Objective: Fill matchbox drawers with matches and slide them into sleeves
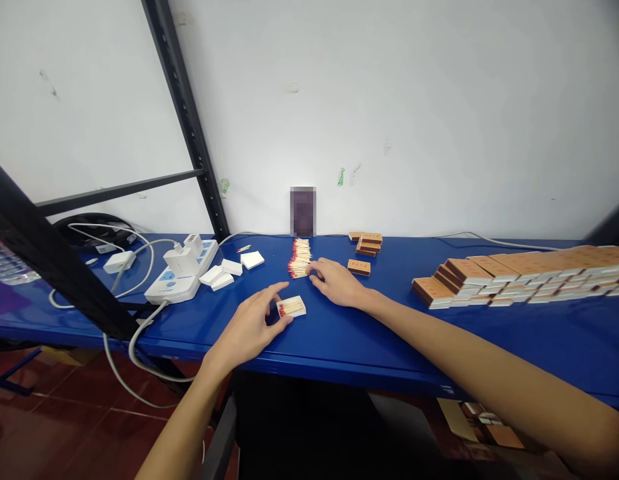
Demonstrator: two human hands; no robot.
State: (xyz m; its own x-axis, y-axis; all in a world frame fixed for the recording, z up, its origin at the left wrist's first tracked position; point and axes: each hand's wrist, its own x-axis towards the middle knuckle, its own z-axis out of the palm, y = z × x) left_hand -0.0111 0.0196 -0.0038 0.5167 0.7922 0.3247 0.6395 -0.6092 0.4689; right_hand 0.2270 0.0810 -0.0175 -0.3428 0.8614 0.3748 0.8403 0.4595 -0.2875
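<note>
On the blue table, a white matchbox tray (pixel 292 307) holds a layer of red-tipped matches. My left hand (pixel 255 323) rests beside it, thumb at the tray's near left edge and fingers spread apart around its left side. Behind the tray lies a long pile of loose matches (pixel 301 257), red heads to the left. My right hand (pixel 334 281) is at the pile's near right edge, its fingertips closed together against the matches; whether any match is between them is too small to tell. Several white trays (pixel 222 275) lie to the left.
Brown matchboxes (pixel 359 267) sit right of the pile, with a small stack (pixel 369 244) behind. Long stacked rows of matchboxes (pixel 519 273) fill the right side. A power strip (pixel 182 277) with cables and a black shelf post (pixel 189 120) stand left. A pixelated upright object (pixel 303 211) leans at the wall.
</note>
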